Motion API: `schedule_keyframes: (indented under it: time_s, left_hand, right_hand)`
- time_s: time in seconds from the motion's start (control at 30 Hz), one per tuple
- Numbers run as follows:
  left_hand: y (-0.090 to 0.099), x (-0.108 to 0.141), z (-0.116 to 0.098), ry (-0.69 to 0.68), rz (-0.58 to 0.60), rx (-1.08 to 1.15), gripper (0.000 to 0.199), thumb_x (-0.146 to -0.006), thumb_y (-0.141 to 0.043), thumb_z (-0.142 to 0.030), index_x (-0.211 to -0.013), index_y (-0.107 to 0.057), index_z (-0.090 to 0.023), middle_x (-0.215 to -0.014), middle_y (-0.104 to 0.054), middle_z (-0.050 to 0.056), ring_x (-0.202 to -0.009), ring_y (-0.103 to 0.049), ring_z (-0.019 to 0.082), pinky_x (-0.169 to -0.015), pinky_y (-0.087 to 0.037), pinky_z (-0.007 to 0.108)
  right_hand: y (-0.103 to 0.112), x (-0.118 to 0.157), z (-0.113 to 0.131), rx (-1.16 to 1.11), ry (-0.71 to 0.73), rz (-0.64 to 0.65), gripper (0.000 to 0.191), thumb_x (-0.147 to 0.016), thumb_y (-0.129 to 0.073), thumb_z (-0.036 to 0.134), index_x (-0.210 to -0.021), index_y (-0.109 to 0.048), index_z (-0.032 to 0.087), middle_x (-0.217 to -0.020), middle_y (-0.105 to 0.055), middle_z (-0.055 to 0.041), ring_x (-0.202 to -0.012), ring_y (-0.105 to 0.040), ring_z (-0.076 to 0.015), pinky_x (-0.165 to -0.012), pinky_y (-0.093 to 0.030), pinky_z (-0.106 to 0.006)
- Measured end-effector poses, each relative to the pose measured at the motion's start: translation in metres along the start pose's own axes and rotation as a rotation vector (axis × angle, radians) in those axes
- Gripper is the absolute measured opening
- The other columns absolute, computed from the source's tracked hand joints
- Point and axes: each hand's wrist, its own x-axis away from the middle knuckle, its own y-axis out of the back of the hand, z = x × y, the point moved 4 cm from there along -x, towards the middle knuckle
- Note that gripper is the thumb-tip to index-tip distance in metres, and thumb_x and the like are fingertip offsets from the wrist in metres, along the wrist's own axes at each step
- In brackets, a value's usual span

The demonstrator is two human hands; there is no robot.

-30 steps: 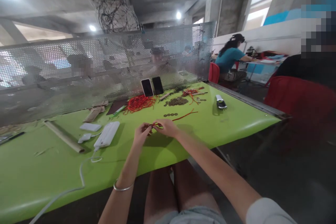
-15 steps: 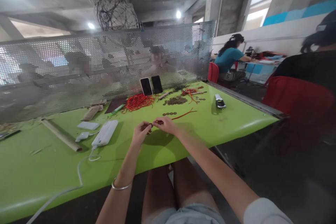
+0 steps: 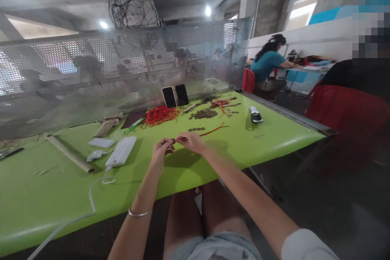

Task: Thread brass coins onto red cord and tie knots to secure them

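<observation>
My left hand (image 3: 162, 150) pinches a dark round coin (image 3: 173, 141) between thumb and fingertips, held just above the green table. Close against it, my right hand (image 3: 191, 142) is closed, its fingertips meeting at the coin's edge. A thin red cord (image 3: 213, 131) runs out from behind the right hand and spreads into loose ends on the table; its other end is hidden by the fingers. Several coins (image 3: 196, 129) lie in a short row just beyond the hands. Farther back is a heap of similar coins (image 3: 204, 114).
A tangle of red cords (image 3: 161, 116) lies near two propped phones (image 3: 169, 97). At left are a white power bank (image 3: 122, 151) with its cable and a tube (image 3: 70, 153). A watch-like device (image 3: 256, 115) sits right. A perforated metal screen (image 3: 128, 73) closes the back.
Both hands shift slightly left and up in view, staying together. The coin at the left fingertips now shows more of its flat face.
</observation>
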Motion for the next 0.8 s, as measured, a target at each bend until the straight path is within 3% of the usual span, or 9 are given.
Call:
schedule_keyframes:
  time_s: [0.2,0.37,0.43,0.8]
  left_hand:
    - [-0.002,0.002,-0.003,-0.060,-0.012,-0.068,0.029,-0.068,-0.063,-0.043,-0.072,-0.057,-0.014,-0.058,-0.055,0.000,-0.050,-0.056,0.012,-0.048,-0.047,0.023]
    - [-0.006,0.013,-0.011,-0.209,-0.076,-0.230,0.042,-0.066,-0.067,-0.036,-0.104,-0.058,-0.021,-0.082,-0.062,0.002,-0.062,-0.058,0.012,-0.052,-0.048,0.022]
    - [-0.008,0.017,-0.014,-0.250,-0.086,-0.295,0.046,-0.064,-0.069,-0.032,-0.108,-0.058,-0.023,-0.088,-0.063,0.003,-0.064,-0.058,0.012,-0.053,-0.048,0.022]
    - [-0.012,0.019,-0.017,-0.343,-0.130,-0.419,0.025,-0.066,-0.069,-0.029,-0.090,-0.066,-0.022,-0.081,-0.068,0.003,-0.060,-0.059,0.013,-0.058,-0.049,0.026]
  right_hand:
    - [0.002,0.002,-0.003,0.031,0.003,-0.009,0.039,-0.089,-0.045,0.045,-0.093,-0.067,0.013,-0.084,-0.069,-0.0080,-0.070,-0.062,-0.0149,-0.061,-0.045,-0.024]
    - [0.013,0.004,-0.010,0.017,-0.035,-0.053,0.043,-0.090,-0.041,0.045,-0.092,-0.066,0.010,-0.081,-0.069,-0.0103,-0.064,-0.061,-0.0147,-0.057,-0.046,-0.024]
    - [0.015,0.005,-0.011,0.006,-0.035,-0.048,0.043,-0.091,-0.040,0.044,-0.092,-0.066,0.010,-0.080,-0.069,-0.0102,-0.062,-0.061,-0.0142,-0.055,-0.045,-0.024]
    - [0.005,0.005,-0.007,-0.035,-0.013,0.022,0.035,-0.090,-0.044,0.039,-0.089,-0.067,0.013,-0.077,-0.068,-0.0070,-0.062,-0.060,-0.0132,-0.056,-0.047,-0.024]
